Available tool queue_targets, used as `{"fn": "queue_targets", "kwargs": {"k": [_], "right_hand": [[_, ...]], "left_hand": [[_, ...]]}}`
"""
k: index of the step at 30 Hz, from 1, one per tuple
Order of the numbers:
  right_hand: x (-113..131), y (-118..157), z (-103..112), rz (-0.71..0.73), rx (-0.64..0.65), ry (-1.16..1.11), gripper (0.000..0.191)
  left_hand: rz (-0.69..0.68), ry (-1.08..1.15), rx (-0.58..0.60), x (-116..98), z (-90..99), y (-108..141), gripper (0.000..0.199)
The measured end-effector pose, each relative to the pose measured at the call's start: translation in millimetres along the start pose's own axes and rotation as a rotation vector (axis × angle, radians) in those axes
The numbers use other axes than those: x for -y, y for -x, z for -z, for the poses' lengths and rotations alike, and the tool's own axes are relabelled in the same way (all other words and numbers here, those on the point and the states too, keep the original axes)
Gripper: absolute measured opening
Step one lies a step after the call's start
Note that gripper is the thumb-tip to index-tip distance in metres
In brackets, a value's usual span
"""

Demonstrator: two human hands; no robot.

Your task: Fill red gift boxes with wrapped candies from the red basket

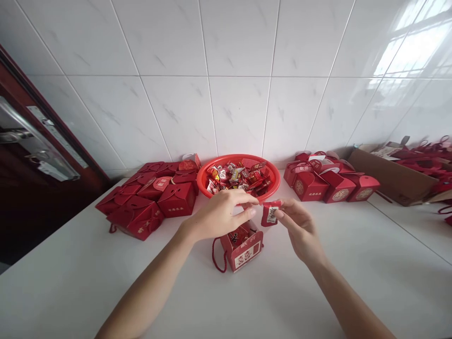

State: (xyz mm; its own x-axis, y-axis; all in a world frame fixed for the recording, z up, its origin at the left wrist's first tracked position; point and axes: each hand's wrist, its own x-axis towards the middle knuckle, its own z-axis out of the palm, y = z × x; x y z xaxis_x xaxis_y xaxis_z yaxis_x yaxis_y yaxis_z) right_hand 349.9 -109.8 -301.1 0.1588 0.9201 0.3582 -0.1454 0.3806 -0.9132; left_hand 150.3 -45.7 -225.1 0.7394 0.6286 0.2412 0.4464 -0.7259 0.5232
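Note:
Between the thumb and fingers of my right hand [302, 228] is a red wrapped candy [270, 214] with a pale label, held just above and right of a small box. My left hand [226, 212] hovers over that box, thumb and fingers apart, its fingertips close to the candy but holding nothing. Below the hands stands the open red gift box [245, 254], with wrapped candy visible inside and a red cord handle [219, 263] hanging at its left. Behind my hands, a red plastic basket [274, 186] holds many wrapped candies [236, 175].
Closed red gift boxes [141, 214] cluster at the left of the white table [226, 310]. More red boxes [312, 186] stand right of the basket. Farther right, a cardboard box [391, 176] sits beside a pile of red items [434, 162]. A tiled wall [240, 103] rises behind; a door [31, 188] is at left.

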Motion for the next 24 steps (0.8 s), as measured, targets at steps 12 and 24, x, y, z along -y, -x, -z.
{"fn": "queue_targets", "kwargs": {"k": [12, 24], "right_hand": [[-5, -14, -38, 0.002, 0.293, 0.384, 0.025], [-18, -22, -1, 0.092, -0.078, 0.512, 0.028]], "left_hand": [[0.193, -0.187, 0.235, 25, 38.5, 21, 0.044], [0.175, -0.122, 0.309, 26, 39.4, 25, 0.055]]}}
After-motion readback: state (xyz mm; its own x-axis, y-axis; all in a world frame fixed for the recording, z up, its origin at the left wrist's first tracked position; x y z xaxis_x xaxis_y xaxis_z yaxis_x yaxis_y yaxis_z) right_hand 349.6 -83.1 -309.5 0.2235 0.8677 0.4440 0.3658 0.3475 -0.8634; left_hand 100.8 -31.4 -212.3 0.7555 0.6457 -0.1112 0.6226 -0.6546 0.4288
